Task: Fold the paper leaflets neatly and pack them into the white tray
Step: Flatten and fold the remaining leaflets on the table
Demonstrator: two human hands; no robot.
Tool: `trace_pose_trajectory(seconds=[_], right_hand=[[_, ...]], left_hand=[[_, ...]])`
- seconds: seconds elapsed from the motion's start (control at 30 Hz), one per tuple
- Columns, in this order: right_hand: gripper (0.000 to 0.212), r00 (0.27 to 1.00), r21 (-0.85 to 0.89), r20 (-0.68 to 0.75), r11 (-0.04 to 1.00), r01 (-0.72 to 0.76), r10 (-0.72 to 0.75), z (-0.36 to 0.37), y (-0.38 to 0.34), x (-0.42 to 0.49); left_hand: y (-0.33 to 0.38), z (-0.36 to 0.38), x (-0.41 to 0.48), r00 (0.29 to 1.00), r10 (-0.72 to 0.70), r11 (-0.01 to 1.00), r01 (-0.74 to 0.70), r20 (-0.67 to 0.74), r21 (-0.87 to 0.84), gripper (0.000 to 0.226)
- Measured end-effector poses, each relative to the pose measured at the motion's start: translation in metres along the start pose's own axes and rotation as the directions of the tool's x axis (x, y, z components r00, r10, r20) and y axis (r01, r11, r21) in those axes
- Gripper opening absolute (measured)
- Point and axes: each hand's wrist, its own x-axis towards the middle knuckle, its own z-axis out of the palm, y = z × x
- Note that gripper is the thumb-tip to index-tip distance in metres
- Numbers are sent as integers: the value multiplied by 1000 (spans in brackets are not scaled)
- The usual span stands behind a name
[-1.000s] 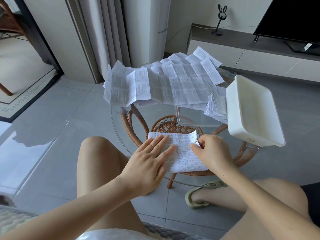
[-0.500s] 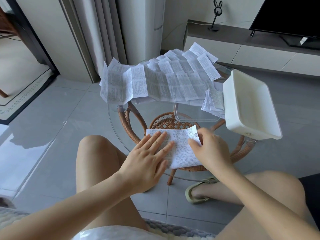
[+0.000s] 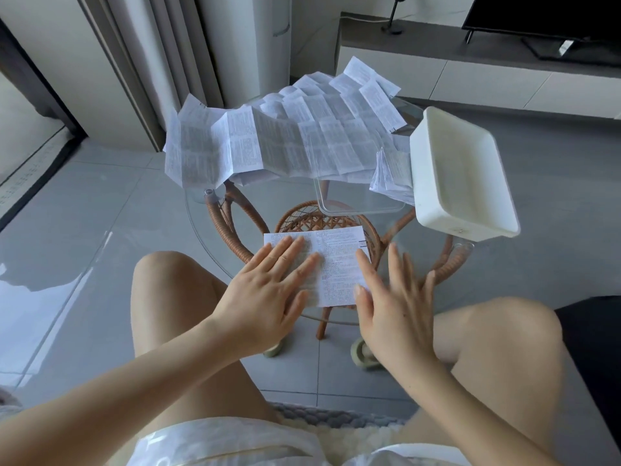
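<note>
Plainly, both hands are open, fingers straight and spread, and neither grips anything. The left hand (image 3: 268,297) lies palm down on the left half of a folded white paper leaflet printed with small dark text (image 3: 337,264), its fingers fanned across the sheet and its thumb pointing along the near edge. The right hand (image 3: 398,311) is just as flat and wide. Its forefinger reaches over the right part of the leaflet and its thumb sits at the near right corner, while the other fingers extend past the paper above the glass. Whether this hand presses down or only hovers cannot be told. The leaflet lies flat on the near side of the round clear glass counter (image 3: 255,210), which rests on a brown woven rattan base (image 3: 235,210). Across the far side of the counter spreads a loose heap of unfolded, creased white leaflets (image 3: 285,139), some hanging over the left edge. The white rectangular plastic tray (image 3: 437,210) stands on the right side of the counter, well apart from the hands. A small stack of folded leaflets (image 3: 389,176) lies against its left wall. A clear plastic lid (image 3: 359,205) sits between the heap and the folded leaflet.
</note>
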Motion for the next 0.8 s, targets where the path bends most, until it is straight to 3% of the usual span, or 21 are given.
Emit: trace_pose_trajectory(seconds=[0.2,0.37,0.43,0.5,0.57,0.67,0.8], right_hand=[[60,997,38,-37,997,-64,66,1,11,-4],[69,977,173,-182,982,-80,111,-5,7,-1],[55,976,155,-217,988,23,11,-12,-4,6],[47,970,116,-149,971,208,-190,-10,-16,10],[63,939,66,11,937,343,-344,-3,-20,11],[76,904,5,127,912,411,-408,8,-11,11],[77,892,-13,152,902,433,-426,5,-6,10]], left_hand=[[2,-1,1,1000,10,1000,-10,5,28,59],[1,0,-1,1000,-3,999,3,4,48,60],[0,-1,-2,1000,-7,999,7,1,49,61],[0,-1,-1,1000,5,999,-5,6,45,61],[-1,-1,-1,1000,15,1000,-15,15,23,61],[-6,0,-3,999,48,999,-48,15,12,62],[-19,-4,-8,992,126,991,-127,16,52,59]])
